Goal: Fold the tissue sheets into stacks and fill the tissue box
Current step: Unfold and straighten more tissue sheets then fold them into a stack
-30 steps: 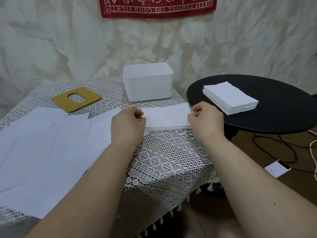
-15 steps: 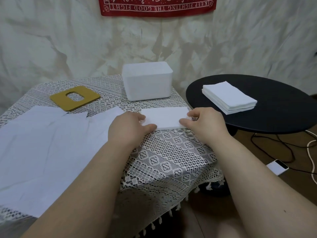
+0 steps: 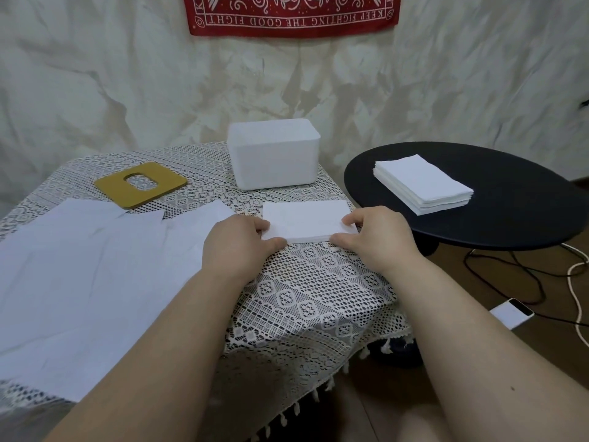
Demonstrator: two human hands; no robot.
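Observation:
A small folded stack of white tissues (image 3: 304, 221) lies on the lace-covered table (image 3: 306, 288). My left hand (image 3: 237, 242) grips its left end, thumb along the near edge. My right hand (image 3: 376, 236) grips its right end the same way. Behind the stack stands the white tissue box (image 3: 274, 154), with no lid on it. Its mustard lid (image 3: 140, 184), with an oval slot, lies flat to the left. Unfolded white tissue sheets (image 3: 83, 282) spread over the table's left side.
A round black side table (image 3: 510, 218) stands to the right and carries a taller stack of folded tissues (image 3: 422, 183). On the floor at the right lie a white phone-like device (image 3: 511, 315) and cables (image 3: 541, 282). A red banner (image 3: 291, 14) hangs on the wall.
The folded tissue has been squared into a compact stack. Both hands have slid inward and toward me along its ends, and now clasp it with thumbs at the near edge.

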